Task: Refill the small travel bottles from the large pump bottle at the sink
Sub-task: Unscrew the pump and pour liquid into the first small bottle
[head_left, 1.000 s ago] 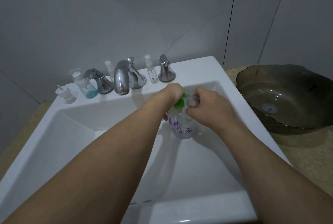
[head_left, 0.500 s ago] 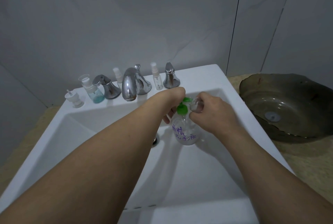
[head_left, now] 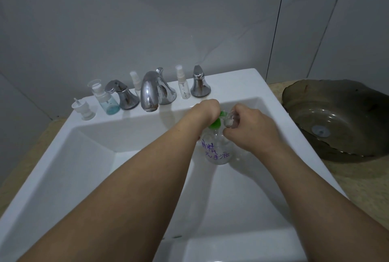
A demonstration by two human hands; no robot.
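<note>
A large clear pump bottle (head_left: 217,152) with purple writing and a green pump head (head_left: 215,123) stands inside the white sink (head_left: 126,139). My left hand (head_left: 207,110) is closed over the pump head. My right hand (head_left: 250,129) holds a small clear travel bottle (head_left: 230,120) right at the pump's nozzle. On the sink's back ledge stand two small spray bottles (head_left: 183,86) (head_left: 135,81), a bottle with blue liquid (head_left: 107,100) and a loose white pump cap (head_left: 83,110).
A chrome faucet (head_left: 151,91) with two chrome handles (head_left: 124,96) (head_left: 199,84) sits at the back ledge. A dark glass basin (head_left: 341,118) rests on the beige counter to the right. Grey wall panels rise behind.
The view has tilted up a little, so the sink and bottles sit lower in frame. Both hands keep their hold at the pump head and small bottle.
</note>
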